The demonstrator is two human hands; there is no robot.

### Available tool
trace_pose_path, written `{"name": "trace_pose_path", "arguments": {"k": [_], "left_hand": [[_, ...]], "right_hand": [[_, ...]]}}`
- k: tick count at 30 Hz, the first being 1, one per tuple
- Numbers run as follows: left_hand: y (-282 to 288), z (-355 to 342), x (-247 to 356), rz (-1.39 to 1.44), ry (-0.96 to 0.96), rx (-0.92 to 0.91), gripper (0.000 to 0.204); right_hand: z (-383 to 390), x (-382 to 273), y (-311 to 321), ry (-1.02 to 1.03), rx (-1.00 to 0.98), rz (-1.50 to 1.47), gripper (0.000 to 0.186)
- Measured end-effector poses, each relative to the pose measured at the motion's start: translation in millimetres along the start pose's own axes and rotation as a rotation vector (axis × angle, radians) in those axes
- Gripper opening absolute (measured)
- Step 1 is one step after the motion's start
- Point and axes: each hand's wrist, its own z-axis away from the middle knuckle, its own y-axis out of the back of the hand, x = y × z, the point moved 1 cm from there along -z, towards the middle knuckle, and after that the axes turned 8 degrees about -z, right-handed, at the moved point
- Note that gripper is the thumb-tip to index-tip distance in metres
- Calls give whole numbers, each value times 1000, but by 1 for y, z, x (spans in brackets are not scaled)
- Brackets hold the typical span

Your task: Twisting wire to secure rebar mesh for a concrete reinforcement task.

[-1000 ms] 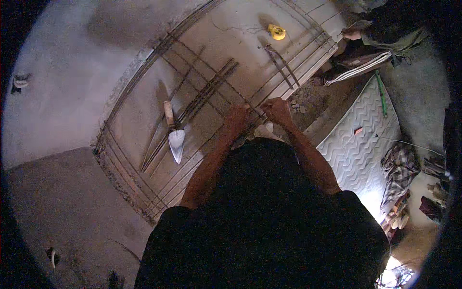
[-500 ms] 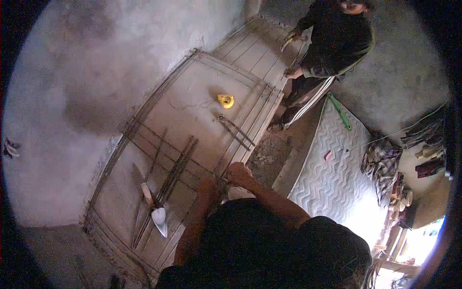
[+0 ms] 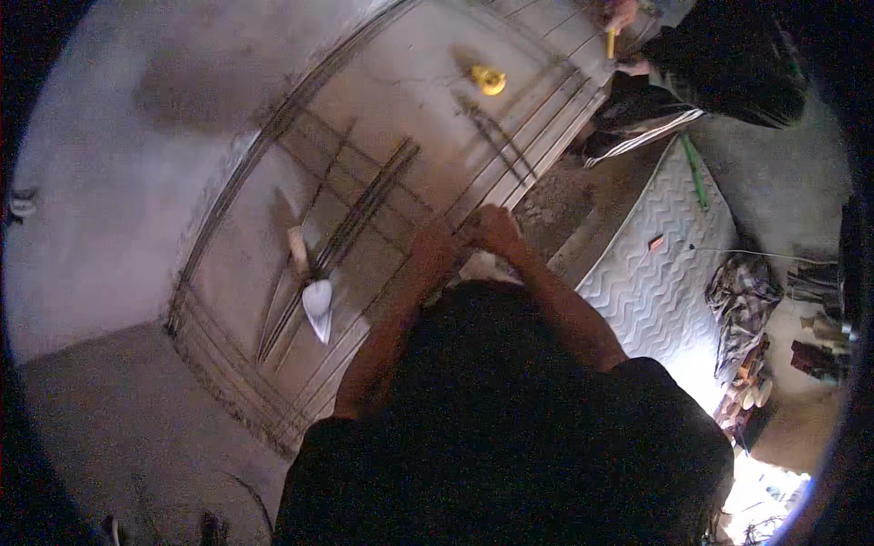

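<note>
My left hand [image 3: 435, 238] and my right hand [image 3: 496, 227] are close together at the near side of a grid of steel rods [image 3: 382, 200] on a slab, both with fingers curled at a rod crossing. What they grip there is too small and dim to make out. A trowel [image 3: 317, 305] with a pale handle lies on some bundled rods to the left. A yellow tape measure [image 3: 489, 80] and a long dark two-handled tool [image 3: 501, 141] lie beyond my hands.
A co-worker [image 3: 728, 64] at upper right holds a yellow-handled tool [image 3: 610, 41] by the slab. Below are rubble [image 3: 555, 205], a quilted white mattress [image 3: 637, 300] with a green object [image 3: 694, 173] on it, and bunched clothing [image 3: 742, 300]. A rough wall [image 3: 109, 182] stands left.
The view swung onto the co-worker half a second ago and has swung back. My hands stay together at the rods, turning slightly. The co-worker's hand with the tool has moved.
</note>
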Motion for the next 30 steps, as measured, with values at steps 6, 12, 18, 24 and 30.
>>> {"name": "trace_pose_path", "arguments": {"k": [6,12,18,24,30], "left_hand": [[-2,-4,1,162,140,-287,38],[-96,-7,-28,87,251,96,56],[-50,-29,-11,301,326,-329,48],[-75,-40,-29,144,50,-251,37],[-121,-33,-36,203,83,-145,35]], "right_hand": [[10,22,-4,-24,96,-32,40],[20,-8,-10,32,96,-2,40],[35,-24,17,-22,44,-118,37],[33,-28,12,129,93,-60,42],[24,-30,3,2,97,25,43]]}}
